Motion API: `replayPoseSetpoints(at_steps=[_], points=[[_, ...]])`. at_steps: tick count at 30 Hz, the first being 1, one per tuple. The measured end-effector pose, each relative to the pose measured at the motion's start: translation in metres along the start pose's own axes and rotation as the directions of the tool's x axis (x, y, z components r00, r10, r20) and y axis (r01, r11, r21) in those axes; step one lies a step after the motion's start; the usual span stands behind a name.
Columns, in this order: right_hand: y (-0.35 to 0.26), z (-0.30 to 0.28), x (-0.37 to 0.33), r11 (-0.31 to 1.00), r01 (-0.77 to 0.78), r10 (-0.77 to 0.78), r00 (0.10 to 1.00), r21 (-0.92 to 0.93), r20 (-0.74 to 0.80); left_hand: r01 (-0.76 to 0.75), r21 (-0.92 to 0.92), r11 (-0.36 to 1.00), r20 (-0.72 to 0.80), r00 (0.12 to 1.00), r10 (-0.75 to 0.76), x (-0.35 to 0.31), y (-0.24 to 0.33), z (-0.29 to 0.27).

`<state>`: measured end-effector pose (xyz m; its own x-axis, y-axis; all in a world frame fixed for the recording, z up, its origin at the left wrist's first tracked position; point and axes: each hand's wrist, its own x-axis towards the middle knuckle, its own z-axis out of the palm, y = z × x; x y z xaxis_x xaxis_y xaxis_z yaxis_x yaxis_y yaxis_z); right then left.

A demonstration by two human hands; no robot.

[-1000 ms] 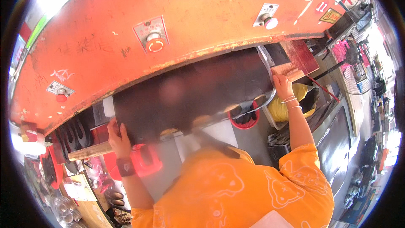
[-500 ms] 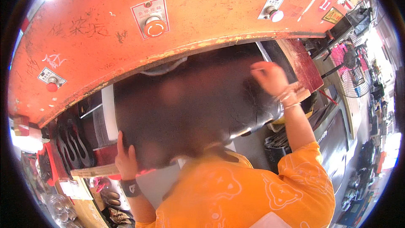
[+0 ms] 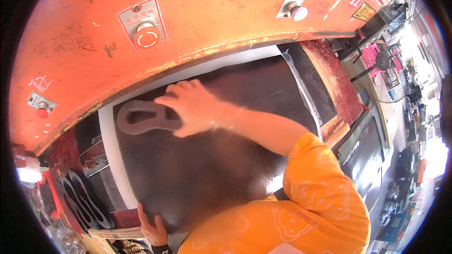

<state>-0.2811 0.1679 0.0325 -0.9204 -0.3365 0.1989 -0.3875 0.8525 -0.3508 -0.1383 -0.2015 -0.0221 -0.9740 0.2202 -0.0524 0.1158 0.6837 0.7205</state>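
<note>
A large black sheet point(image 3: 235, 160) lies across the work surface in front of me, with a white layer showing along its left and far edges. On its far left part sits a sole-shaped cutting die point(image 3: 129, 118), a greyish looped outline, slightly blurred. My right hand point(image 3: 195, 108) reaches across the sheet and spans the die's right end, fingers on the far side and thumb on the near side. At the sheet's near left corner is my left hand point(image 3: 153, 229), its index finger stretched along the edge and the thumb apart. The other fingers are partly hidden.
An orange machine beam point(image 3: 202, 14) with a red push button point(image 3: 147, 36) crosses above the far side. Dark sole-shaped pieces point(image 3: 84, 197) lie at the left. A wooden-edged red board point(image 3: 325, 80) and a fan point(image 3: 382, 61) are at the right.
My right hand has swung left from the sheet's right side onto the die. More of the sheet's far edge and the die show now. My left hand stays at the left edge.
</note>
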Motion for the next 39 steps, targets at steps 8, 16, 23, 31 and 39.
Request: replayPoseSetpoints(at_steps=[8, 16, 23, 31, 39], points=[[0.101, -0.089, -0.103, 0.998, -0.037, 0.037, 0.999, -0.041, 0.010, -0.121, 0.151, 0.981, -0.117, 0.983, 0.139, -0.001, -0.005, 0.011], [0.131, -0.090, -0.124, 0.993, -0.099, 0.103, 0.992, -0.066, 0.065, -0.069, 0.139, 0.988, -0.143, 0.986, 0.089, -0.004, -0.006, 0.013], [0.122, -0.092, -0.123, 0.979, -0.075, 0.094, 0.991, -0.190, 0.095, -0.087, 0.163, 0.983, -0.165, 0.980, 0.114, -0.004, -0.011, 0.015], [0.132, -0.084, -0.161, 0.819, -0.189, 0.495, 0.712, 0.542, -0.498, -0.069, 0.130, 0.989, -0.153, 0.984, 0.089, -0.005, -0.013, 0.014], [0.142, -0.095, -0.219, 0.733, -0.368, 0.671, 0.251, 0.572, -0.698, -0.122, 0.016, 0.992, -0.138, 0.983, 0.123, 0.013, -0.022, 0.016]])
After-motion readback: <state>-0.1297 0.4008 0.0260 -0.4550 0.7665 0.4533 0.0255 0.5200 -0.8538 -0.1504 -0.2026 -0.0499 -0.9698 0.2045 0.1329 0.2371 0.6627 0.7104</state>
